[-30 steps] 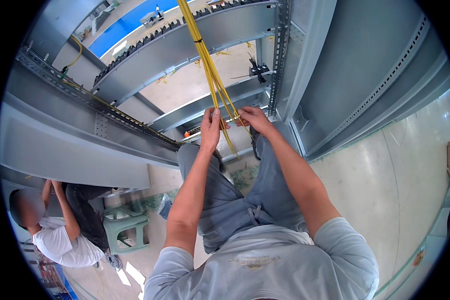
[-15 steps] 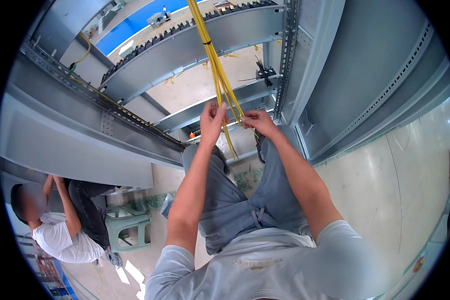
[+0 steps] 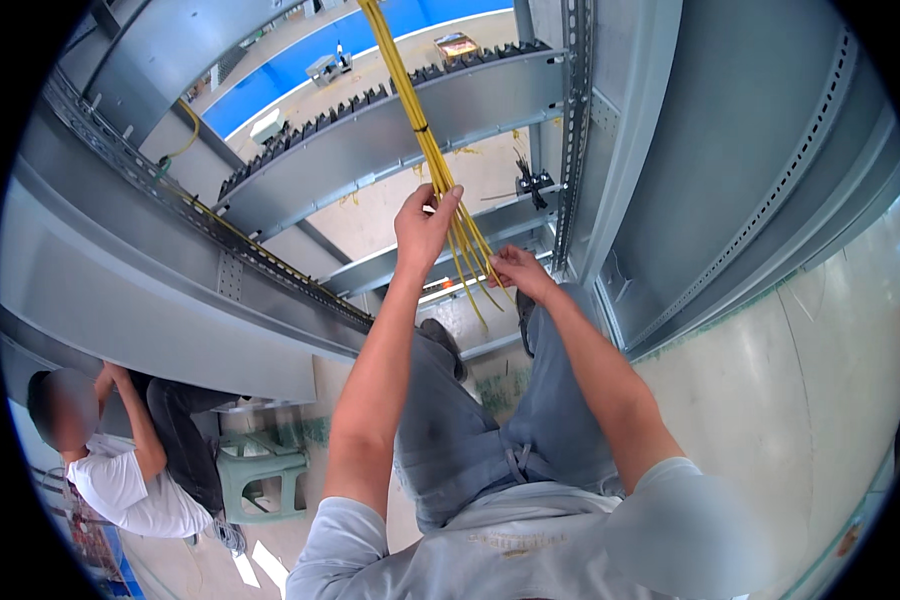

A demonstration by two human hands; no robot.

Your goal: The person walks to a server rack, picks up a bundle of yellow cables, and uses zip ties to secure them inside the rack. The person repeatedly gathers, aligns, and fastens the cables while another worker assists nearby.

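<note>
A long bundle of yellow wires (image 3: 402, 82) runs down from the top of the view, bound partway by a dark cable tie (image 3: 421, 128). Below that tie my left hand (image 3: 427, 228) is closed round the bundle, thumb against the fingers. From there the loose wire ends (image 3: 467, 262) fan out downward. My right hand (image 3: 522, 272), lower and to the right, pinches some of these wires between thumb and fingertips. How many it holds is hard to make out.
A grey metal cabinet frame surrounds the work, with a crossbar (image 3: 370, 140), slotted rails (image 3: 576, 110) and a side panel (image 3: 730, 160). Black cables (image 3: 532, 185) hang from the right rail. Leftward, a co-worker (image 3: 135, 465) sits by a green plastic stool (image 3: 260, 475).
My left hand has moved up along the bundle, and the wires that were split into groups now come together in it. My right hand sits slightly lower. The view has shifted a little.
</note>
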